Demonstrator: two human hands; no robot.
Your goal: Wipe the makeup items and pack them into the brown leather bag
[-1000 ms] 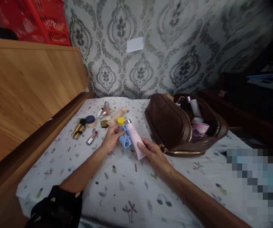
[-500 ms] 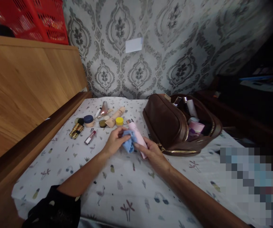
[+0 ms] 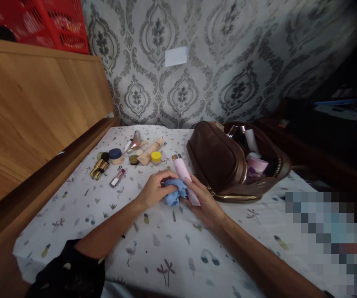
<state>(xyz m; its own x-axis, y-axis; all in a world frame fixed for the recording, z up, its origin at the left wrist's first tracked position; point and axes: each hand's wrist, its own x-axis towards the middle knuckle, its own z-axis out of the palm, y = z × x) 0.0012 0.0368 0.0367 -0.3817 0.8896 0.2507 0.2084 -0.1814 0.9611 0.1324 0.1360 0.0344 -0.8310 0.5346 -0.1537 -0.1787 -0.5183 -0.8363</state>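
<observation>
My right hand (image 3: 205, 199) is wrapped around the lower part of a pink bottle (image 3: 181, 168) with a silver cap, tilted with its cap toward the wall. In my left hand (image 3: 156, 188) a crumpled blue cloth (image 3: 175, 192) is pinched, held against the bottle's left side. Just beyond lie a jar with a yellow lid (image 3: 156, 157) and a beige tube (image 3: 150, 151). A brown cosmetic bag (image 3: 217, 159) stands unzipped to the right of my right hand, with a pink-white container (image 3: 255, 165) and several other items inside.
On the left of the patterned tablecloth (image 3: 153, 244) are a blue-lidded jar (image 3: 115, 156), gold lipstick tubes (image 3: 99, 169), a lip gloss (image 3: 117, 178) and a rose-coloured tube (image 3: 135, 141). A wooden cabinet (image 3: 41, 91) with a red basket (image 3: 52, 25) borders the left; a patterned wall closes the back.
The blue cloth has moved down along the bottle with my left hand. The bottle has shifted slightly right in my right hand.
</observation>
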